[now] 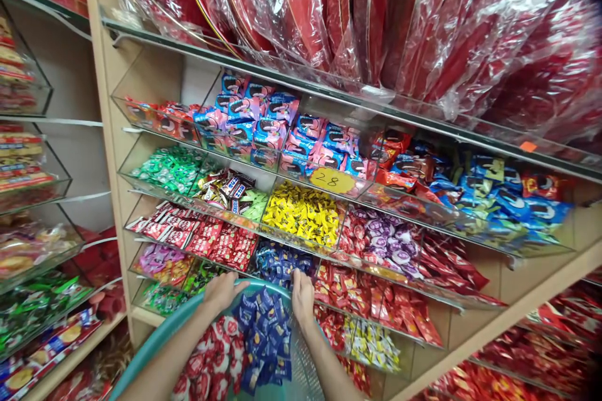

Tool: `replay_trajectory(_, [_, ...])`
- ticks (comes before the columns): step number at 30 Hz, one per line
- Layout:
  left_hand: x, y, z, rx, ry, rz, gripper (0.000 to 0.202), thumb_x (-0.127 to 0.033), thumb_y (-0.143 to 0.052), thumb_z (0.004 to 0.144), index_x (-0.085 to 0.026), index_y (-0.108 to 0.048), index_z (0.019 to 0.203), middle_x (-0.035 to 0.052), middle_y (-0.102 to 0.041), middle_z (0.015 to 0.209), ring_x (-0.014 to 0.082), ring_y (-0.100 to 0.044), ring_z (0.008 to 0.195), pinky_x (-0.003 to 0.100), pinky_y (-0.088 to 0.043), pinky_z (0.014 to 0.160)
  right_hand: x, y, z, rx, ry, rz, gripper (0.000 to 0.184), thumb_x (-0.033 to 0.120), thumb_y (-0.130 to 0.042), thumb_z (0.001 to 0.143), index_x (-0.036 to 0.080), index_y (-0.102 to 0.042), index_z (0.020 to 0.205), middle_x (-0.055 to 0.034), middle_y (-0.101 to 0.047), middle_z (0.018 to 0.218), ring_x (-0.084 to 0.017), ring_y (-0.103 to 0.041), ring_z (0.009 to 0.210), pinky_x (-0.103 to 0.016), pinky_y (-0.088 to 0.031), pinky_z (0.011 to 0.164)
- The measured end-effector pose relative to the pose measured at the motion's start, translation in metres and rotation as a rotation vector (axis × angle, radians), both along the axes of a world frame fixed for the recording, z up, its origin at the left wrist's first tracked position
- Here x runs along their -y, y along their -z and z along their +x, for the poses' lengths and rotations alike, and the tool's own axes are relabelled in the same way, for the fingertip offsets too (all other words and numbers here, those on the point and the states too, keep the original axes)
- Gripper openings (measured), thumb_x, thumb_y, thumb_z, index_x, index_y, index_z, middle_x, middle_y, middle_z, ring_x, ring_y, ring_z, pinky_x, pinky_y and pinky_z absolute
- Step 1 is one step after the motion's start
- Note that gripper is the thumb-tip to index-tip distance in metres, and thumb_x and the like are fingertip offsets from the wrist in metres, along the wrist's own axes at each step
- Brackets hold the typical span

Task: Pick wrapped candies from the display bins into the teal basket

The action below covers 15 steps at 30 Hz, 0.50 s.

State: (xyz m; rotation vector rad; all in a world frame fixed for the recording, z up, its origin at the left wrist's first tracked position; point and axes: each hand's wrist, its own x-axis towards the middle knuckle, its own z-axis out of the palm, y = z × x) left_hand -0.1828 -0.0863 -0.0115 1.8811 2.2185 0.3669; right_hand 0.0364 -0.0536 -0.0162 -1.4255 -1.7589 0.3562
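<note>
A teal plastic basket (162, 332) is below my arms, its far rim against the lower candy shelves. Inside it, blue-wrapped candies (266, 338) lie beside red-and-white wrapped candies (214, 357). My left hand (223, 291) is over the basket's far rim, thumb stretched out to the right and fingers apart from it. At the right of the rim, my right hand (302, 294) has its fingers curled; what they grip, if anything, is hidden. Between and just beyond both hands sits a shelf bin of dark blue wrapped candies (281, 261).
Clear-fronted bins hold green candies (169, 169), yellow candies (303, 213), red packets (216, 241) and purple candies (392, 238). A yellow price tag (332, 180) reads 28. Plastic-wrapped red items (357, 12) fill the top shelf. A wooden upright (110, 138) separates the left shelves.
</note>
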Motion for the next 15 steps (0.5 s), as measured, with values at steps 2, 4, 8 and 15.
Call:
replay_trajectory(2, [0.001, -0.002, -0.001, -0.008, -0.006, -0.001, 0.05, -0.061, -0.033, 0.076, -0.021, -0.059, 0.088, 0.0095, -0.065, 0.087, 0.0249, -0.059, 0.086, 0.028, -0.04, 0.068, -0.003, 0.003, -0.002, -0.066, -0.015, -0.026, 0.056, 0.046, -0.009, 0.088, 0.017, -0.055, 0.077, -0.0058, -0.061, 0.079, -0.015, -0.052, 0.078, -0.024, -0.034, 0.076])
replay_trajectory(4, [0.001, -0.006, -0.003, -0.015, -0.014, -0.005, 0.049, -0.06, -0.033, 0.076, -0.021, -0.059, 0.088, 0.01, -0.065, 0.088, 0.0251, -0.059, 0.087, 0.028, -0.04, 0.069, -0.007, 0.006, -0.004, -0.139, -0.028, -0.054, 0.058, 0.048, -0.01, 0.087, 0.016, -0.058, 0.079, -0.0061, -0.062, 0.081, -0.015, -0.054, 0.079, -0.023, -0.035, 0.077])
replay_trajectory(8, [0.001, -0.009, -0.006, -0.025, -0.022, -0.017, 0.048, -0.059, -0.032, 0.077, -0.021, -0.059, 0.089, 0.01, -0.065, 0.088, 0.0246, -0.059, 0.086, 0.029, -0.04, 0.069, -0.014, 0.011, -0.009, -0.236, -0.028, -0.118, 0.062, 0.051, -0.009, 0.086, 0.014, -0.059, 0.08, -0.007, -0.064, 0.08, -0.015, -0.056, 0.077, -0.022, -0.038, 0.074])
replay_trajectory(15, [-0.008, -0.006, -0.005, -0.028, -0.045, -0.05, 0.049, -0.06, -0.034, 0.076, -0.021, -0.059, 0.094, 0.0106, -0.064, 0.092, 0.0256, -0.058, 0.088, 0.03, -0.041, 0.07, -0.036, 0.019, -0.001, -0.126, 0.002, -0.156, 0.042, 0.045, -0.027, 0.084, 0.016, -0.057, 0.078, -0.0038, -0.062, 0.07, -0.014, -0.056, 0.066, -0.021, -0.039, 0.061])
